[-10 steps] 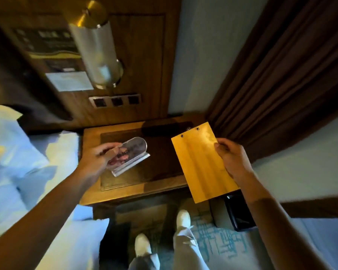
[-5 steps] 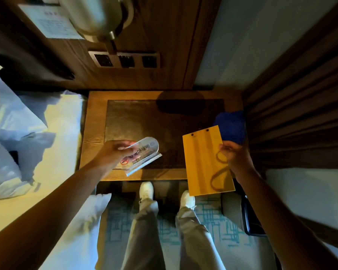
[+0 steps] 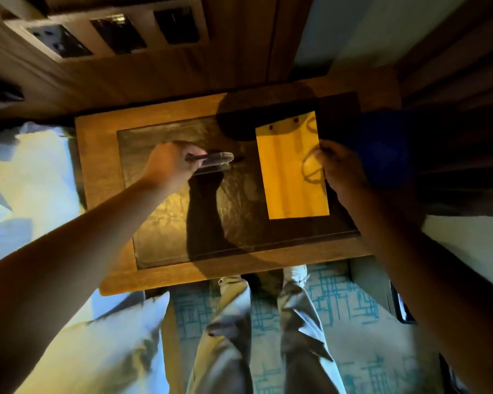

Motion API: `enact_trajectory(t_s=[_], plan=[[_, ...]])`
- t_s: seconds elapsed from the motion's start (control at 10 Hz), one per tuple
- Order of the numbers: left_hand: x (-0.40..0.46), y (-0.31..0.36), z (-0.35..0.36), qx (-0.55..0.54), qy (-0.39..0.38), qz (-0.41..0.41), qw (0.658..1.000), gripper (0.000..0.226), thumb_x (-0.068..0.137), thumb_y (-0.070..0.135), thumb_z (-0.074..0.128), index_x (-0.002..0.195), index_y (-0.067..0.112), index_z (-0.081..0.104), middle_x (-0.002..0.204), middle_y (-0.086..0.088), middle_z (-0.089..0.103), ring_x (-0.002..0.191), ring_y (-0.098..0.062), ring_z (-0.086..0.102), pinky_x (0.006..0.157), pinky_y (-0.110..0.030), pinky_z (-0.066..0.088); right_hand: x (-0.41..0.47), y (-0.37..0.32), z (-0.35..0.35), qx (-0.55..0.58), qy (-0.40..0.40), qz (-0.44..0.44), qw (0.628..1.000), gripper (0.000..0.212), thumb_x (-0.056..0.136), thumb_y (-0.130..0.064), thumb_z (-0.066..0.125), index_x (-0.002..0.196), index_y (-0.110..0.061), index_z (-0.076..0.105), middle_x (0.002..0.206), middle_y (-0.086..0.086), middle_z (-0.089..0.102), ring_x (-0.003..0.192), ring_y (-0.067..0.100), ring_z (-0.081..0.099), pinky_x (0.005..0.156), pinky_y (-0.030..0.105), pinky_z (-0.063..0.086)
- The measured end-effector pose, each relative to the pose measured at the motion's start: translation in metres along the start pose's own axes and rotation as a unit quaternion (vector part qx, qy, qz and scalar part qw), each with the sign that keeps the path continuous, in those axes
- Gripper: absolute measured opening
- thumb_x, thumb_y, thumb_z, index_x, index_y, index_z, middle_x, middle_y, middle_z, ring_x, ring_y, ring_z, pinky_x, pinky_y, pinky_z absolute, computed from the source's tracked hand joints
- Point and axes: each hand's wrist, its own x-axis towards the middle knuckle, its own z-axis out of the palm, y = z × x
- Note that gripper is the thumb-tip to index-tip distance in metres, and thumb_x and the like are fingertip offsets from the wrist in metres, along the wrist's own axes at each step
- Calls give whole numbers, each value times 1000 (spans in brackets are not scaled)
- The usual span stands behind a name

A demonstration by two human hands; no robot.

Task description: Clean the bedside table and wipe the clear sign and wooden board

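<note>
The bedside table [image 3: 103, 172] has a wooden frame and a dark glossy top. My left hand [image 3: 172, 164] holds the clear sign [image 3: 214, 162] upright over the middle of the top, seen edge-on from above. My right hand [image 3: 339, 169] grips the right edge of the yellow wooden board [image 3: 288, 172], which lies flat or nearly flat over the right side of the table. A blue cloth [image 3: 387, 149] sits at the table's far right, just beyond my right hand, partly in shadow.
White bedding [image 3: 32, 180] lies to the left of the table. A wooden wall panel with sockets [image 3: 114, 32] rises behind it, and dark curtains [image 3: 461, 81] hang on the right. My legs stand on patterned carpet [image 3: 342, 302] at the table's front edge.
Both hands have moved forward over the table. The sign has turned from tilted to upright, edge-on. The board has come down from over the front edge to over the table's right side.
</note>
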Motion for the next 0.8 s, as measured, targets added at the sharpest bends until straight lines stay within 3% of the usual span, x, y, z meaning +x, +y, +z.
enact_trajectory(t_s=[0.1, 0.2, 0.3, 0.4, 0.5, 0.6, 0.7, 0.8], plan=[[6, -11, 9, 59, 12, 36, 998, 25, 99, 23, 64, 123, 21, 72, 118, -4, 74, 93, -19, 69, 76, -25, 50, 20, 8, 17, 17, -12, 18, 1000, 17, 98, -21, 58, 109, -31, 66, 94, -6, 67, 82, 10, 60, 76, 37, 48], [6, -22, 12, 74, 20, 50, 996, 25, 98, 23, 65, 122, 21, 73, 113, -4, 77, 80, -19, 67, 65, -22, 44, 29, 13, 25, -34, -16, 23, 999, 30, 96, -30, 56, 122, -18, 67, 105, 7, 70, 98, 27, 66, 85, 47, 56], [4, -25, 13, 97, 20, 60, 993, 27, 99, 27, 64, 123, 21, 72, 94, -7, 78, 56, -14, 53, 50, -17, 34, 28, 12, 27, -132, 12, -4, 991, 40, 88, -48, 49, 107, -21, 71, 91, 9, 75, 87, 30, 70, 77, 49, 57], [0, -26, 11, 154, 4, 85, 984, 32, 101, 33, 59, 130, 23, 68, 81, -9, 75, 52, -20, 58, 49, -30, 49, 33, 14, 27, -157, 23, -4, 987, 35, 92, -48, 53, 101, -20, 72, 84, 7, 76, 81, 27, 71, 75, 49, 58], [-3, -26, 9, 181, 9, 102, 978, 33, 102, 34, 58, 130, 22, 68, 70, -9, 71, 50, -23, 58, 51, -33, 51, 42, 15, 27, -141, 2, 26, 990, 26, 97, -37, 60, 103, -14, 71, 92, 15, 75, 90, 34, 70, 82, 53, 57], [-2, -28, 12, 192, 25, 112, 975, 31, 101, 30, 59, 127, 18, 69, 59, -2, 58, 44, -19, 49, 46, -28, 43, 45, 17, 27, -180, 9, 13, 983, 26, 97, -39, 59, 104, -16, 71, 95, 13, 74, 92, 32, 69, 82, 49, 57], [-7, -24, 13, 195, 25, 127, 972, 30, 98, 27, 64, 126, 16, 69, 76, -7, 69, 55, -24, 61, 53, -30, 51, 41, 15, 26, -244, -5, 17, 970, 25, 100, -32, 54, 110, -14, 68, 106, 15, 72, 102, 31, 67, 92, 48, 54], [-8, -19, 13, 207, 47, 146, 966, 40, 92, 28, 72, 128, 14, 64, 114, -15, 69, 96, -33, 67, 74, -40, 56, 38, 6, 20, -280, -4, 3, 960, 25, 100, -29, 50, 113, -14, 66, 107, 14, 70, 102, 31, 66, 90, 42, 52]])
